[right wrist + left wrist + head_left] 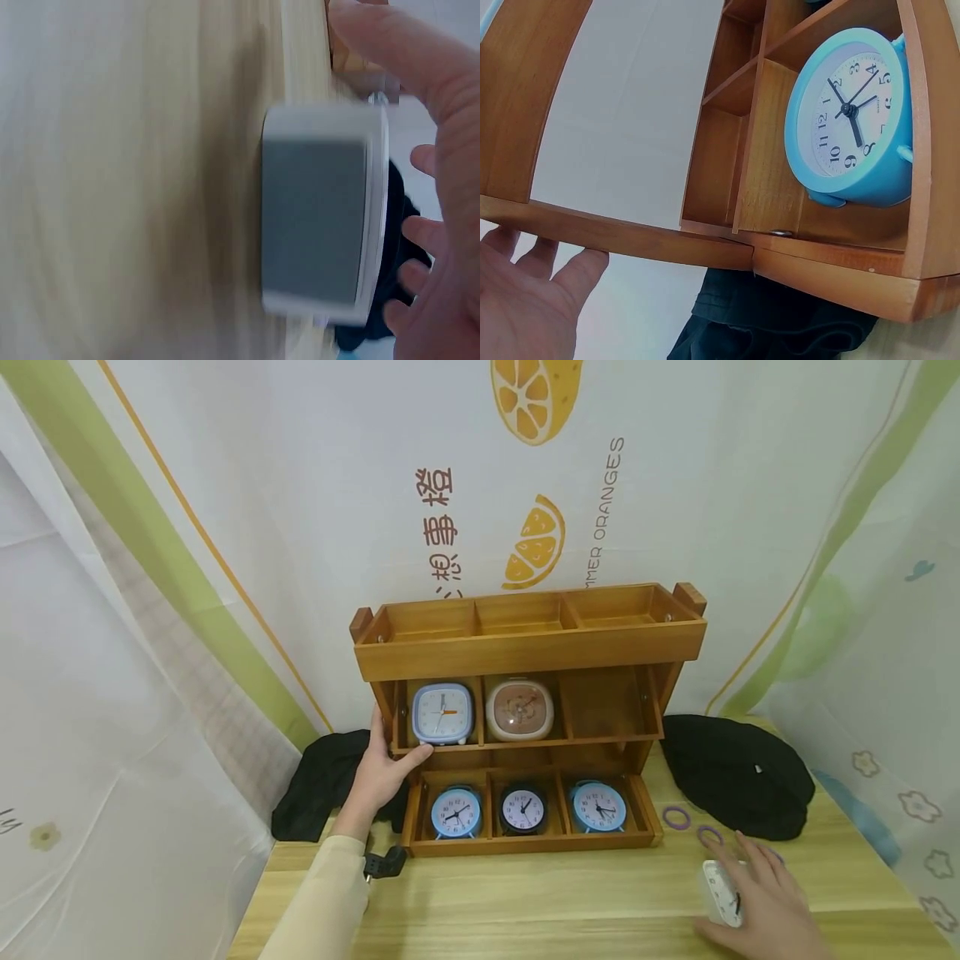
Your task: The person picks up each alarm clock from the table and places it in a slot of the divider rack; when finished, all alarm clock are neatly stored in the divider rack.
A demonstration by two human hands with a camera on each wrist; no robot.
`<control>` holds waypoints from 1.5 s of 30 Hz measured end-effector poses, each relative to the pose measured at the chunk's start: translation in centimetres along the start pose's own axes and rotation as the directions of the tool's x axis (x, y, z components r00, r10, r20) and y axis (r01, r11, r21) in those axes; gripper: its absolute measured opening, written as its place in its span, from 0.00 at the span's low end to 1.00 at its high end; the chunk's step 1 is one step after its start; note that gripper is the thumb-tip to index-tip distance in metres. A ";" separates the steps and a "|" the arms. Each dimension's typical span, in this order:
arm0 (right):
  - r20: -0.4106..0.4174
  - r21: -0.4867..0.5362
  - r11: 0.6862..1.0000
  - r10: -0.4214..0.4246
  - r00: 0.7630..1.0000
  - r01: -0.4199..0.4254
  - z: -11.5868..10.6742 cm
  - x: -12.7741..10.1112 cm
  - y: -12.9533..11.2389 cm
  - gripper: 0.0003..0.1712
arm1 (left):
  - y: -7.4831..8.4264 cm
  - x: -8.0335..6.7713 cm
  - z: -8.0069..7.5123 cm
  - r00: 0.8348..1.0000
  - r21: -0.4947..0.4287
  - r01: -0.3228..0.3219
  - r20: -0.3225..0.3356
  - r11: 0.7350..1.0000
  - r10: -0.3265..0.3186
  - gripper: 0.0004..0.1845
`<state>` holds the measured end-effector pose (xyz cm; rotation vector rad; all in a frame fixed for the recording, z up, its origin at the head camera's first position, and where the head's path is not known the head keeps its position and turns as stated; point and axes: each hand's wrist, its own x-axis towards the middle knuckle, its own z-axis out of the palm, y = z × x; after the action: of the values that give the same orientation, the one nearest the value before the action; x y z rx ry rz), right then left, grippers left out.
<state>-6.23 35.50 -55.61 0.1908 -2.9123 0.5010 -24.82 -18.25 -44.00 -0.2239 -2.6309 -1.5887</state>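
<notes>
A three-tier wooden shelf [528,652] stands on a pale wood table [540,902]. Its middle tier holds a lilac square clock [442,713] and a pink square clock [520,710]. The bottom tier holds a blue round clock [455,812], a black one [522,810] and another blue one [597,806]. My left hand [382,768] rests flat against the shelf's left side, thumb on the middle ledge. In the left wrist view its straight fingers [525,292] lie under the shelf's edge [630,240], near the blue clock [847,120]. My right hand [765,893] lies with spread fingers against a white clock [722,893] on the table. The right wrist view, blurred, shows this clock [319,217] between thumb and fingers [442,150].
Black cloths lie at the shelf's left [318,781] and right [735,772]. Two purple rings [677,817] [708,836] sit on the table near my right hand. A black plug [384,862] lies by my left sleeve. A printed curtain hangs behind.
</notes>
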 end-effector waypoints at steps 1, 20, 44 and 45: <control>0.002 -0.001 1.000 -0.001 1.000 0.001 -0.1 -0.2 0.4 0.69 | 0.0 0.0 0.0 1.000 0.000 0.001 0.000 1.000 -0.001 0.64; 0.031 0.067 0.994 0.079 0.996 -0.081 -1.2 -0.2 1.8 0.60 | 0.1 0.1 0.2 1.000 0.014 0.007 0.003 1.000 -0.007 0.64; -0.346 0.239 0.939 -0.156 0.925 0.248 -9.5 9.6 -6.9 0.62 | 0.2 0.0 0.1 1.000 -0.005 -0.002 -0.010 1.000 0.002 0.64; -0.342 0.242 0.936 -0.163 0.926 0.254 -9.8 10.1 -7.3 0.62 | 0.1 0.0 0.1 1.000 -0.001 0.001 -0.011 1.000 -0.001 0.64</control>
<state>-13.45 31.04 -42.22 0.4167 -2.4614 0.8248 -24.80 -18.08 -43.94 -0.2134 -2.6220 -1.5867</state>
